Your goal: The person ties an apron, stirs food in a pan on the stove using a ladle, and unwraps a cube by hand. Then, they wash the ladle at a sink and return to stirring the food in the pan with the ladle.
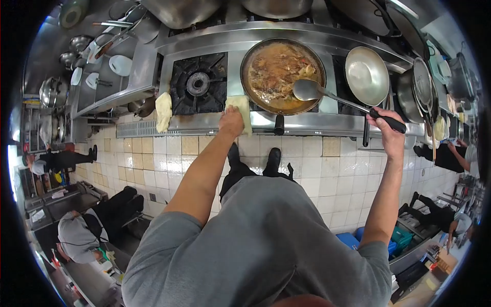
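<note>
In my right hand (387, 128) is the black handle of a large metal cooking spoon (308, 90). Its bowl rests over the right side of a wide frying pan (279, 61) filled with browned food in bubbling orange-brown liquid. The pan's short black handle points toward me. At the stove's front edge, left of the pan, my left hand (232, 122) grips a folded pale yellow cloth (244, 105), fingers curled on it. An unlit burner (198, 83) lies beyond the cloth, to its left.
An empty metal pan (366, 75) sits on the right burner, its handle jutting forward. Another yellow cloth (163, 111) hangs at the stove's left edge. Large pots (181, 10) stand behind. Co-workers (84, 233) are at both sides, and blue bins (349, 240) lie behind me at right.
</note>
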### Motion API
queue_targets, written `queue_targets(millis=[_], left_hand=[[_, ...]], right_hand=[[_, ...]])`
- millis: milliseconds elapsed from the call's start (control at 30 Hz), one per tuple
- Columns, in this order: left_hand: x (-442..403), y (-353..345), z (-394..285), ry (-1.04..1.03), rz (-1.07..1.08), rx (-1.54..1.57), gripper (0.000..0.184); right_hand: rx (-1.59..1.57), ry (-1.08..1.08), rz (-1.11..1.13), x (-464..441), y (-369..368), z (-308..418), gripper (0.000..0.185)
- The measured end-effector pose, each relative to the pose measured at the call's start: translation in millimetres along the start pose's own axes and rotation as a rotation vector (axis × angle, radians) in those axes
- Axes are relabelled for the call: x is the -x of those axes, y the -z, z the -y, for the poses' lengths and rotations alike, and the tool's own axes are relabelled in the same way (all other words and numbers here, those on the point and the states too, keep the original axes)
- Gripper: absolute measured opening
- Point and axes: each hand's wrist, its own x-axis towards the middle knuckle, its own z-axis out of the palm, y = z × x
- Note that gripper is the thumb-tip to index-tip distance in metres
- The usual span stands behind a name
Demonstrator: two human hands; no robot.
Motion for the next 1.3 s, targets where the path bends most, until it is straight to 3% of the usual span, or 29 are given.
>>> queue_targets(millis=[100, 400, 567, 900, 1200, 1300], left_hand=[[10.4, 6.3, -7.2, 0.003, -0.003, -0.055, 0.06], [11.9, 9.2, -13.8, 0.018, 0.014, -0.121, 0.062], [2.2, -11.2, -5.5, -0.002, -0.085, -0.173, 0.061], [6.5, -0.7, -7.8, 0.009, -0.059, -0.099, 0.06], [-2.6, -14.4, -0.6, 0.006, -0.054, -0.081, 0.071], [1.2, -6.6, -4.6, 0.02, -0.014, -0.096, 0.055]], right_hand=[[0.011, -0.062, 0.052, -22.3, 13.0, -7.6, 0.024], [-0.11, -0.231, 0.156, -92.6, 51.5, -19.5, 0.021], [-0.102, -0.264, 0.202, -117.5, 52.2, -22.8, 0.024], [-0.147, -0.295, 0.198, -131.6, 55.2, -34.3, 0.025], [-0.152, -0.325, 0.169, -133.2, 52.7, -39.7, 0.026], [-0.146, -0.343, 0.143, -131.4, 47.2, -38.0, 0.027]])
